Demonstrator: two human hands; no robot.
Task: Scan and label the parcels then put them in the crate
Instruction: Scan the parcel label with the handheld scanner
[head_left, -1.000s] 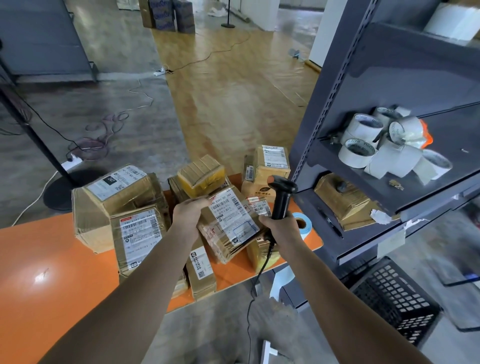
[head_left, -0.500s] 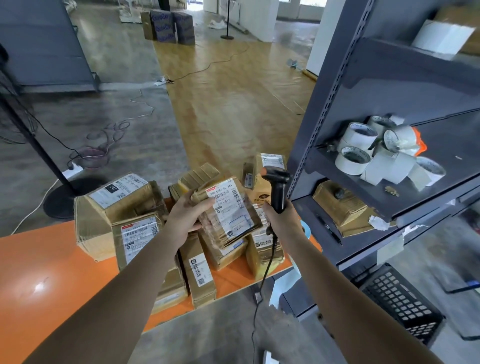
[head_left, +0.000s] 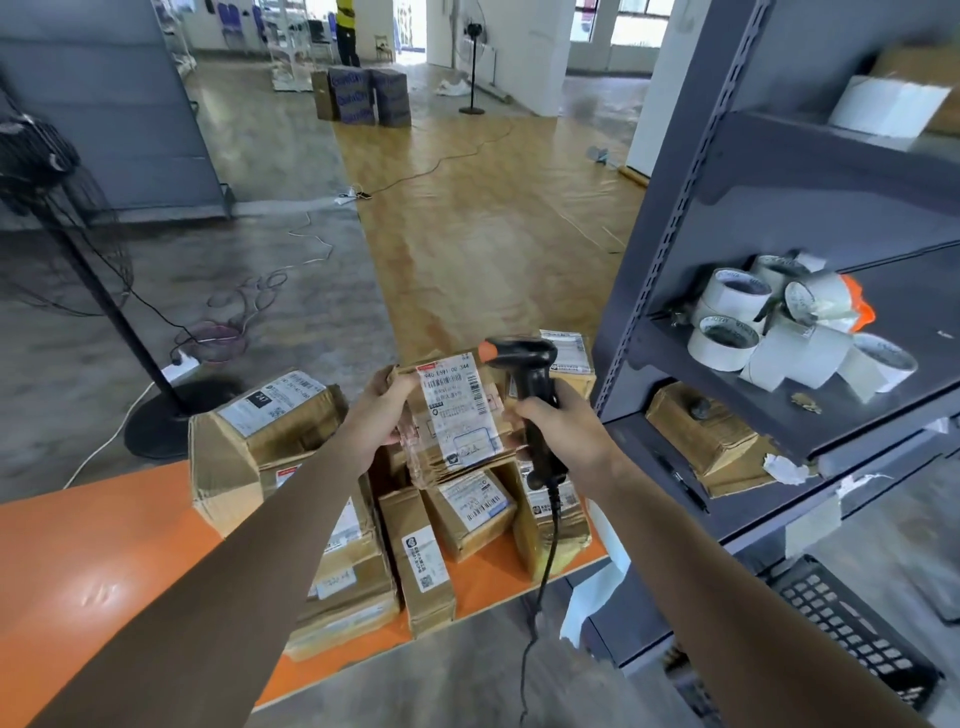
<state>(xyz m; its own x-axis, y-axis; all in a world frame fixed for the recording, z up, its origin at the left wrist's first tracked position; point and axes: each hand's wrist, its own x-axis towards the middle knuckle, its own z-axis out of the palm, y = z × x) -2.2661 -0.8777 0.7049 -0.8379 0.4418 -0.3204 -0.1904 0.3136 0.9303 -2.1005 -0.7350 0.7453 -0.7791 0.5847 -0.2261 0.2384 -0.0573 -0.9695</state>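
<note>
On the orange tabletop (head_left: 104, 561) lay a heap of brown cardboard parcels (head_left: 260, 447). Above it the left hand (head_left: 382, 410) gripped a tape-wrapped brown cardboard parcel (head_left: 452, 467) by its left edge, white label (head_left: 457, 410) up. The right hand (head_left: 563, 431) was clenched round a black barcode scanner (head_left: 527, 379), its head just beside the label's top corner. A clean read probably needed the head drawn back and aimed squarely at the barcode. The black plastic lattice crate (head_left: 852, 639) stood at far right.

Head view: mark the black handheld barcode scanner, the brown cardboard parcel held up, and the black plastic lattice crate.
Black handheld barcode scanner (head_left: 522, 353), head view, on its head.
Brown cardboard parcel held up (head_left: 457, 410), head view, on its white label.
Black plastic lattice crate (head_left: 852, 634), head view, on its latticed wall.
</note>
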